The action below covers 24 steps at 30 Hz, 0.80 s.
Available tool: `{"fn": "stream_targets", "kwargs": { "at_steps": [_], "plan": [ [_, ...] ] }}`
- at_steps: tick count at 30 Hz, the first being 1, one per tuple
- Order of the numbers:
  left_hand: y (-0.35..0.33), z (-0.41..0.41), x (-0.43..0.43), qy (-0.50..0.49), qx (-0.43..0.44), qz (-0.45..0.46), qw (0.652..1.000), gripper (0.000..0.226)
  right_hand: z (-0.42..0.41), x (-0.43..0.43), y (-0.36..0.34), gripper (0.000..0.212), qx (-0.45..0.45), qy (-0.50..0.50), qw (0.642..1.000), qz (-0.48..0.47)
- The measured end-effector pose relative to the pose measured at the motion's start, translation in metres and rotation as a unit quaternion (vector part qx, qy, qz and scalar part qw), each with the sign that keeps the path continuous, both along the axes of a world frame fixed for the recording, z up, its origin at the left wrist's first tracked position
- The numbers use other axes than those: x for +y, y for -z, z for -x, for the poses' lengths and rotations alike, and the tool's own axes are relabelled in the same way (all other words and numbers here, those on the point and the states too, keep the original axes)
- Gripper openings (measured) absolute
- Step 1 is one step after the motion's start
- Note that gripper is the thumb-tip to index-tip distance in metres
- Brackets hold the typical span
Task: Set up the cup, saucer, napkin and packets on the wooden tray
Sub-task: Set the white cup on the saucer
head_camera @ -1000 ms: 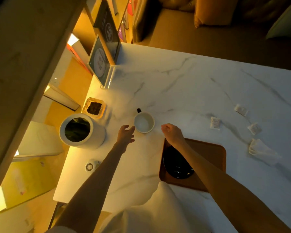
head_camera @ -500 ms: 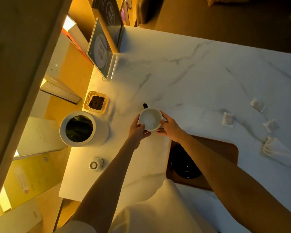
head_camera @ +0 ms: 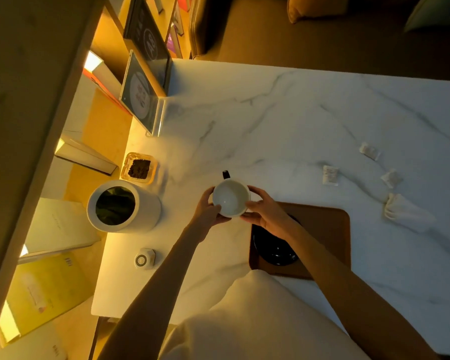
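- Writing: acrylic sign stand (head_camera: 140,97) at the marble table's (head_camera: 283,113) far-left corner has print, too blurred to read.
- Count: 1 cup (head_camera: 230,200), 1 black saucer (head_camera: 274,252), 1 wooden tray (head_camera: 330,229), 3 packets (head_camera: 330,175) (head_camera: 369,151) (head_camera: 391,178), 1 napkin (head_camera: 404,214).
- Left hand (head_camera: 208,213) and right hand (head_camera: 266,215) both grip the cup, fingers curled round its sides, handle pointing away.
- Cup is just off the tray's far-left corner; can't tell if it's lifted.
- Saucer sits on the tray's left end, by the table's near edge.
- Packets and napkin lie on the table, off the tray's far-right corner.
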<state>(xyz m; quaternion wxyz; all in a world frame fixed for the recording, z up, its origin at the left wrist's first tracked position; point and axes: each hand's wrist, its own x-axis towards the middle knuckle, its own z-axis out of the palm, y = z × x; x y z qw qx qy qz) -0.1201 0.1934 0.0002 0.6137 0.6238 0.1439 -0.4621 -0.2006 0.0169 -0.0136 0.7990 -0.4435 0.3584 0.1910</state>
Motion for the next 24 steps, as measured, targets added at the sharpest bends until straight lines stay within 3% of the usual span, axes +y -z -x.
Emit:
{"fn": "stream_targets", "kwargs": {
  "at_steps": [5,13,18,24],
  "plan": [
    [-0.009,0.059,-0.008,0.076,0.029,0.008,0.997,0.062,0.073,-0.006,-0.011,0.054,0.031,0.040,0.999,-0.003],
    [-0.017,0.144,-0.039,0.115,0.020,-0.011,0.993,0.056,0.170,-0.012,-0.006,0.048,0.060,0.078,0.994,0.039],
    [-0.005,0.163,-0.059,0.125,-0.006,-0.033,0.992,0.055,0.187,-0.026,-0.001,0.039,0.057,0.072,0.995,0.049],
    [0.013,0.163,-0.073,0.141,-0.029,-0.072,0.987,0.056,0.180,-0.036,0.007,0.048,0.091,0.095,0.991,0.033]
  ]
}}
